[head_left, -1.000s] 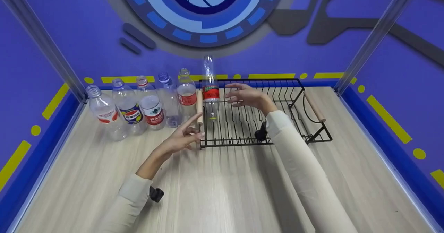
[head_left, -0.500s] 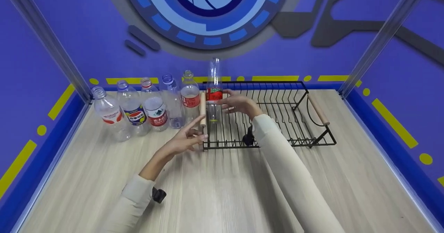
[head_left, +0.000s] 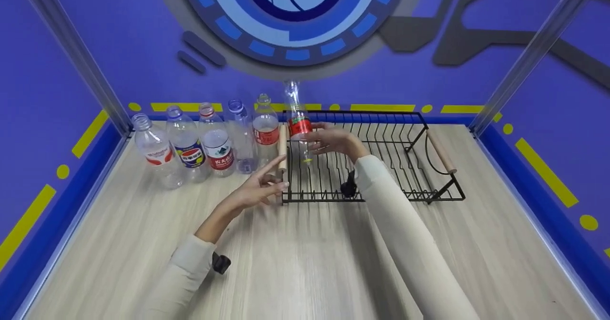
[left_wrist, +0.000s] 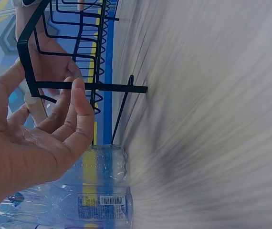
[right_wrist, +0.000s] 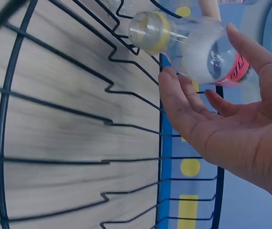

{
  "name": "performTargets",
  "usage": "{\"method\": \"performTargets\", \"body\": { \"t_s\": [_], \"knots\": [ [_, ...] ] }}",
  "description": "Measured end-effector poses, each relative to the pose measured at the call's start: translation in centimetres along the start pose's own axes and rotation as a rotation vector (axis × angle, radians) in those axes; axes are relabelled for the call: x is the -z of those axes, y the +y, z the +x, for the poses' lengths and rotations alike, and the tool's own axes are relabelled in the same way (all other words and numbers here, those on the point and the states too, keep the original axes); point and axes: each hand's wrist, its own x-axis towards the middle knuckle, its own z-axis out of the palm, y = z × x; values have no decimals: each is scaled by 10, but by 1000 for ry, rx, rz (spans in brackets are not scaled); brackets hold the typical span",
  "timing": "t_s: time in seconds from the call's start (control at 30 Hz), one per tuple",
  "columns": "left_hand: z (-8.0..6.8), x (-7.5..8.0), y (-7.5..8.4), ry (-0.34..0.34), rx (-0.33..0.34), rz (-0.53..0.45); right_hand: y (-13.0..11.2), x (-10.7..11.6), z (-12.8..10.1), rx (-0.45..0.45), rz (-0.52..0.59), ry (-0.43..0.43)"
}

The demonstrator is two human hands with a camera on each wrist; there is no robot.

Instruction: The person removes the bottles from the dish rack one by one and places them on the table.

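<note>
A clear bottle with a red label (head_left: 299, 125) stands neck-down and tilted at the left end of a black wire dish rack (head_left: 381, 198). My right hand (head_left: 331, 139) holds it between thumb and fingers. In the right wrist view the bottle (right_wrist: 198, 45) lies across my right hand (right_wrist: 222, 109), its yellow-ringed neck just above the rack wires (right_wrist: 109, 121). My left hand (head_left: 259, 189) hovers by the rack's near left corner, fingers relaxed and holding nothing. In the left wrist view my left hand (left_wrist: 55, 129) sits beside the rack frame (left_wrist: 31, 67).
Several empty clear bottles (head_left: 190, 144) stand in a row left of the rack; one of them (left_wrist: 102, 205) shows in the left wrist view. The rack has a wooden handle at each end (head_left: 441, 151). Blue walls and metal posts enclose the wooden table (head_left: 305, 263).
My right hand moved left to the red-labelled bottle and took hold of it; the bottle now tilts. My left hand has stayed by the rack's corner.
</note>
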Motion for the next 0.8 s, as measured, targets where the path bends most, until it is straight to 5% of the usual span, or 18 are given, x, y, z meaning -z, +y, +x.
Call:
{"method": "performTargets", "body": {
  "t_s": [0.37,0.8],
  "knots": [
    [0,0,1,-17,11,21,3,25,-23,20,-61,46],
    [3,-1,-4,0,-22,6,19,79,-63,109,-52,229]
  ]
}}
